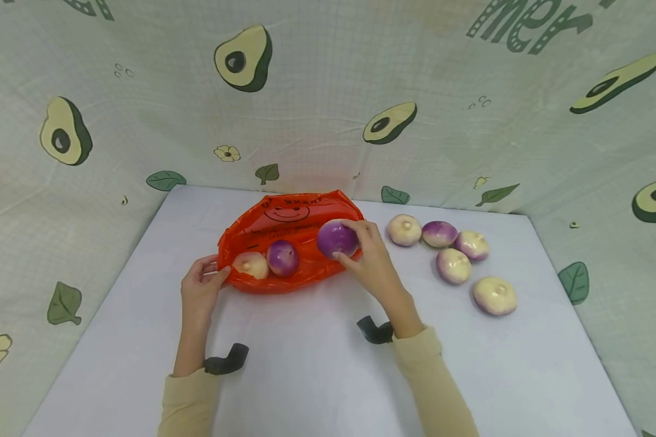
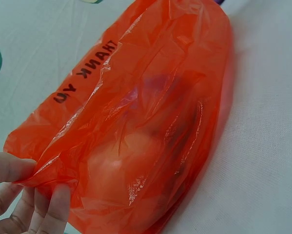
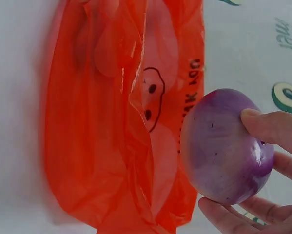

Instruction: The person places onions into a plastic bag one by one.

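An orange-red plastic bag [image 1: 306, 280] with printed black lettering and a smiling face lies spread on the table, its mouth facing up. My left hand [image 1: 201, 282] pinches the bag's left edge between thumb and fingers, as the left wrist view shows close up. Inside the bag sit a pale turnip [image 1: 251, 265] and a purple one beside it [image 1: 283, 258]. My right hand [image 1: 369, 252] grips another purple-and-white turnip [image 3: 226, 146], held over the right part of the bag's opening. Through the film in the left wrist view, a turnip [image 2: 121, 165] shows as a rounded shape.
Several white-and-purple turnips lie to the right of the bag, among them a pale one [image 1: 404, 230], a purple one [image 1: 440, 233] and one nearest the front [image 1: 494, 296]. The white table [image 1: 295, 376] meets an avocado-print cloth [image 1: 317, 133] at its back and sides.
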`<action>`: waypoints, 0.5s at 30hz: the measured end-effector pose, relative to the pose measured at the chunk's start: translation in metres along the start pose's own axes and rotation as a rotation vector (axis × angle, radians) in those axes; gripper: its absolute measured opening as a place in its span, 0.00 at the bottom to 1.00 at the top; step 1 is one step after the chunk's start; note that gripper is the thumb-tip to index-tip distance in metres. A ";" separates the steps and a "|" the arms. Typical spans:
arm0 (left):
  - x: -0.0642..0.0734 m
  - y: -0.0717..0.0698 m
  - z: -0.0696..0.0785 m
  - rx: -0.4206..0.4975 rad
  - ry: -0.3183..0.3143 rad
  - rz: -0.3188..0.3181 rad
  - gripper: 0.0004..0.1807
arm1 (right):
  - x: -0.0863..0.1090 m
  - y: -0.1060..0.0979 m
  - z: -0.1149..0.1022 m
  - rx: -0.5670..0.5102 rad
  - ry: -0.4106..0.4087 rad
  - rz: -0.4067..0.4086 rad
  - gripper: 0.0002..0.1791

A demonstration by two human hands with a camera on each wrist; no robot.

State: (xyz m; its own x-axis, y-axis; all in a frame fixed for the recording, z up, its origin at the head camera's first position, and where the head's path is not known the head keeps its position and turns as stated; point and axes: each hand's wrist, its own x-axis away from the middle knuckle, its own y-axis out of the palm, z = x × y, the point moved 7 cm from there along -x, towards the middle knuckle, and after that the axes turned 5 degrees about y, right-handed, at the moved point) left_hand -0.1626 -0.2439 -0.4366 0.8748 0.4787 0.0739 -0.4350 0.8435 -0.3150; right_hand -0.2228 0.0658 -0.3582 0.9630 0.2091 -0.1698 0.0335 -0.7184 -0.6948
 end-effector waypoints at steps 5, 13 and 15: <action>0.000 0.000 0.000 0.016 0.008 0.014 0.21 | -0.009 0.011 -0.005 0.019 0.018 -0.045 0.32; 0.000 -0.001 0.000 0.004 -0.003 0.011 0.22 | -0.026 0.030 -0.007 0.054 0.053 -0.111 0.32; -0.002 -0.001 -0.004 0.001 -0.006 0.014 0.22 | -0.031 0.035 -0.007 0.064 0.058 -0.126 0.32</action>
State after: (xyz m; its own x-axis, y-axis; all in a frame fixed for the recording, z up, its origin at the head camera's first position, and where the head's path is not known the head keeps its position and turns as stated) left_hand -0.1627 -0.2464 -0.4405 0.8674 0.4919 0.0755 -0.4473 0.8370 -0.3151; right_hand -0.2495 0.0302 -0.3724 0.9660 0.2554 -0.0391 0.1401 -0.6449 -0.7514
